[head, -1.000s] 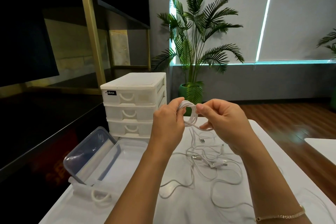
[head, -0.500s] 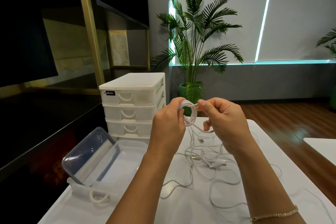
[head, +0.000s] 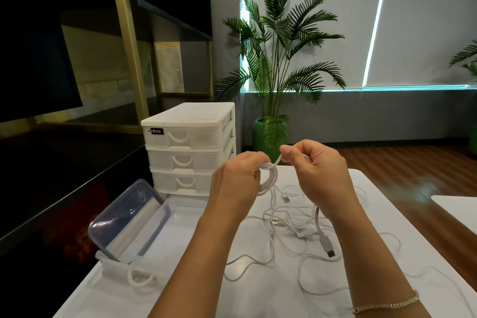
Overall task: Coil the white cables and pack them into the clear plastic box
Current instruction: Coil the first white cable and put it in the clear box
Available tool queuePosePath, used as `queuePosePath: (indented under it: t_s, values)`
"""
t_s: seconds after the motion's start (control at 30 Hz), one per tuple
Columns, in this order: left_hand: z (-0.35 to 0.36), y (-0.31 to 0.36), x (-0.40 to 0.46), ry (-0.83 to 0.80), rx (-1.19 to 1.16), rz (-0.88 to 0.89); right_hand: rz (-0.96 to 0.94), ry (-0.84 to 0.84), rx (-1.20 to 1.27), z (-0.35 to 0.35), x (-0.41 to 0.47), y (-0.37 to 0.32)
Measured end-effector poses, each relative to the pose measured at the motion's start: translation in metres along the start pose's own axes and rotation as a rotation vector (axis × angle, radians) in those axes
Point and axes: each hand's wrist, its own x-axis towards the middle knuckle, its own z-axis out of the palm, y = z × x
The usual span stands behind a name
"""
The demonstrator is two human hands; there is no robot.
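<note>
Cables [head: 291,230] lie tangled on the white table [head: 258,292], near and right of the clear plastic box [head: 178,222], which sits open at the left with its lid [head: 124,214] propped up. Above them I see the coil [head: 269,178] hanging roughly upright between both hands. My left hand [head: 237,183] grips its top; my right hand [head: 315,170] pinches the free end just beside it, tail trailing down. The box lies down-left, nearer the left hand.
</note>
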Motion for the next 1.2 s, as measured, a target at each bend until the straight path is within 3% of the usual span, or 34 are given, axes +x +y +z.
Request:
queuePosePath:
  t_s: [0.33, 0.6, 0.8, 0.97, 1.2]
  values:
    - [-0.004, 0.011, 0.002, -0.078, -0.333, -0.039, -0.068, 0.142, -0.004, -0.001, 0.001, 0.002]
    - [-0.006, 0.023, 0.001, -0.055, -0.481, 0.005, 0.011, 0.144, 0.087, -0.004, 0.002, 0.003]
    - [-0.002, 0.020, 0.000, 0.024, -0.428, 0.095, 0.059, 0.062, 0.051, -0.003, 0.002, 0.005]
    - [-0.002, 0.018, -0.001, 0.076, -0.378, 0.018, 0.038, -0.107, -0.013, -0.004, 0.002, 0.008]
    - [-0.004, 0.015, 0.000, 0.145, -0.343, -0.162, -0.159, -0.184, -0.313, -0.014, 0.002, -0.002]
